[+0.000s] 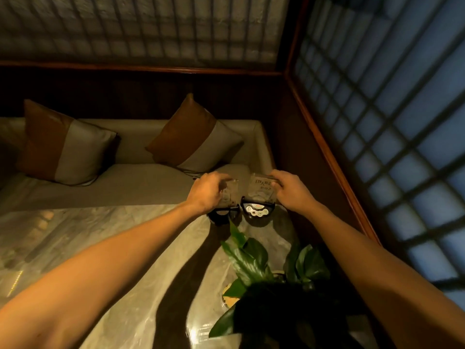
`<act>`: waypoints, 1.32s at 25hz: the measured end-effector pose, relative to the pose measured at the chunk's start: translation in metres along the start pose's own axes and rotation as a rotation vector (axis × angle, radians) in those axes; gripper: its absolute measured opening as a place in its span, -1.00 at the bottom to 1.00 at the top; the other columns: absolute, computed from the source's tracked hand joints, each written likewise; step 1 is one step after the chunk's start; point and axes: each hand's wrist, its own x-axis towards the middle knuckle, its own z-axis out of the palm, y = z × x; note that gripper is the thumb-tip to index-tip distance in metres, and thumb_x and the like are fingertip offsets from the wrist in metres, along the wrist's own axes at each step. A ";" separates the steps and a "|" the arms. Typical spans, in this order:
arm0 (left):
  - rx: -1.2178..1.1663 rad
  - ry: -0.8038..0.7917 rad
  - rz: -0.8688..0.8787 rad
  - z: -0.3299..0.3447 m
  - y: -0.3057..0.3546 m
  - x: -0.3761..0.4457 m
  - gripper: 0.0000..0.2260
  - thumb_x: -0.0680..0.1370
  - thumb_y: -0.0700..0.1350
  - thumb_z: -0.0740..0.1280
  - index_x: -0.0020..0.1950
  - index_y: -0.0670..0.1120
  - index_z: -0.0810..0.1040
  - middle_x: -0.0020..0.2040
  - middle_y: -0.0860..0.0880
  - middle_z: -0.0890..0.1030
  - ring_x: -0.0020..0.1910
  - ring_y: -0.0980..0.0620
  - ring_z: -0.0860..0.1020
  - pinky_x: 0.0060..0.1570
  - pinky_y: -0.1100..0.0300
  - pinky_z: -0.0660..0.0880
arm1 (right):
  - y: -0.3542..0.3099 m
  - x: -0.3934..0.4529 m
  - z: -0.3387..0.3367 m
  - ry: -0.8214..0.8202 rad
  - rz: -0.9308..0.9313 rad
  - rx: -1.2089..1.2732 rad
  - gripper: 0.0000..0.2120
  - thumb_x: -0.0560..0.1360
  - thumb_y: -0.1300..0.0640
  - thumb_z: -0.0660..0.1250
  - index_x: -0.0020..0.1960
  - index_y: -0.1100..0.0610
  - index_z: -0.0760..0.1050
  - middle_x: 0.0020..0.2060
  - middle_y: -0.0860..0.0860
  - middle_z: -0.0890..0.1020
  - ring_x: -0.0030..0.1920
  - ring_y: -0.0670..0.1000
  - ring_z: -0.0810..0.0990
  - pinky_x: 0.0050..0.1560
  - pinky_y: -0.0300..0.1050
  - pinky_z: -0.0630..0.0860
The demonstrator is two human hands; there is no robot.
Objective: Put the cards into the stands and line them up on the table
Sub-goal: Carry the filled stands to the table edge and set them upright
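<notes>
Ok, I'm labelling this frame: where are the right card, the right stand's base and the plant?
Right card [261,188], head view, on its printed face.
Right stand [256,211], head view, on its black base with the buttons.
Plant [251,258], head view, on a big leaf.

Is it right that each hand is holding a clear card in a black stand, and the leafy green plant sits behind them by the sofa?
Not quite. In the head view the leafy green plant sits in front of the stands, nearer the camera, on the shiny marble table. The rest holds: the left hand and right hand each hold a clear card in a black stand.
</notes>
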 end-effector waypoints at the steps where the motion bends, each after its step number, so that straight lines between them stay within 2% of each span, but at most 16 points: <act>1: -0.009 -0.016 -0.008 0.008 0.001 0.009 -0.52 0.51 -0.38 0.34 0.38 -0.02 0.55 0.28 -0.07 0.61 0.26 -0.06 0.58 0.20 -0.06 0.55 | 0.011 0.004 0.000 -0.006 0.014 0.006 -0.77 0.63 0.27 0.22 0.22 0.09 0.54 0.14 0.06 0.60 0.18 0.07 0.57 0.14 0.06 0.57; 5: 0.031 -0.067 -0.026 0.039 0.006 0.037 -0.57 0.56 -0.30 0.35 0.38 0.03 0.54 0.32 -0.04 0.59 0.32 -0.07 0.53 0.23 -0.09 0.54 | 0.049 0.017 0.006 -0.016 0.076 -0.020 -0.71 0.62 0.29 0.20 0.26 0.10 0.55 0.15 0.08 0.59 0.15 0.08 0.56 0.16 0.11 0.56; 9: 0.011 -0.113 -0.051 0.061 0.008 0.055 -0.50 0.53 -0.40 0.31 0.39 0.02 0.53 0.29 -0.04 0.62 0.31 -0.05 0.56 0.28 -0.07 0.52 | 0.077 0.026 0.014 -0.037 0.084 -0.033 -0.77 0.61 0.27 0.21 0.18 0.08 0.56 0.04 0.08 0.58 0.06 0.12 0.59 0.06 0.14 0.58; 12: 0.015 -0.130 -0.031 0.074 0.009 0.067 -0.52 0.53 -0.37 0.35 0.39 0.00 0.53 0.29 -0.06 0.62 0.29 -0.06 0.57 0.26 -0.04 0.53 | 0.089 0.033 0.020 -0.063 0.090 -0.027 -0.77 0.63 0.25 0.20 0.18 0.07 0.56 0.06 0.07 0.58 0.07 0.10 0.58 0.07 0.14 0.59; 15: 0.019 -0.149 -0.020 0.083 0.009 0.077 -0.56 0.55 -0.32 0.36 0.39 0.00 0.53 0.30 -0.06 0.61 0.29 -0.07 0.56 0.25 -0.06 0.54 | 0.096 0.042 0.024 -0.087 0.090 -0.005 -0.78 0.65 0.24 0.19 0.20 0.09 0.55 0.10 0.07 0.58 0.11 0.07 0.57 0.08 0.06 0.59; 19: -0.007 -0.145 -0.022 0.087 0.004 0.089 -0.59 0.54 -0.31 0.36 0.33 0.02 0.58 0.24 -0.04 0.65 0.25 -0.07 0.58 0.21 -0.05 0.55 | 0.104 0.051 0.029 -0.132 0.105 0.025 -0.80 0.65 0.25 0.18 0.16 0.07 0.55 0.12 0.04 0.57 0.14 0.04 0.57 0.00 -0.13 0.57; 23: -0.012 -0.129 0.012 0.092 0.001 0.094 -0.64 0.56 -0.30 0.32 0.30 0.01 0.60 0.22 -0.04 0.66 0.24 -0.08 0.59 0.19 -0.05 0.56 | 0.108 0.056 0.026 -0.169 0.098 -0.007 -0.78 0.65 0.23 0.19 0.19 0.04 0.55 0.12 0.02 0.59 0.14 0.02 0.58 0.07 -0.05 0.60; 26: -0.035 -0.129 0.017 0.094 0.001 0.097 -0.64 0.55 -0.31 0.34 0.29 -0.01 0.61 0.21 -0.05 0.66 0.23 -0.08 0.59 0.20 -0.03 0.55 | 0.110 0.056 0.018 -0.182 0.085 -0.023 -0.78 0.65 0.24 0.21 0.19 0.04 0.55 0.10 -0.03 0.62 0.12 -0.03 0.58 -0.04 -0.21 0.55; 30: -0.063 -0.122 0.001 0.096 0.003 0.099 -0.63 0.57 -0.32 0.32 0.33 -0.05 0.59 0.27 -0.07 0.63 0.29 -0.07 0.56 0.28 -0.04 0.51 | 0.115 0.058 0.010 -0.151 0.115 -0.025 -0.78 0.64 0.26 0.21 0.18 0.08 0.57 0.11 0.01 0.63 0.14 0.00 0.58 0.07 -0.03 0.61; 33: -0.070 -0.119 -0.009 0.098 0.002 0.100 -0.63 0.57 -0.31 0.33 0.33 -0.03 0.59 0.27 -0.06 0.64 0.30 -0.08 0.56 0.27 -0.07 0.51 | 0.121 0.060 0.010 -0.170 0.130 -0.020 -0.77 0.64 0.26 0.21 0.19 0.06 0.56 0.12 0.00 0.61 0.15 -0.02 0.57 -0.04 -0.21 0.53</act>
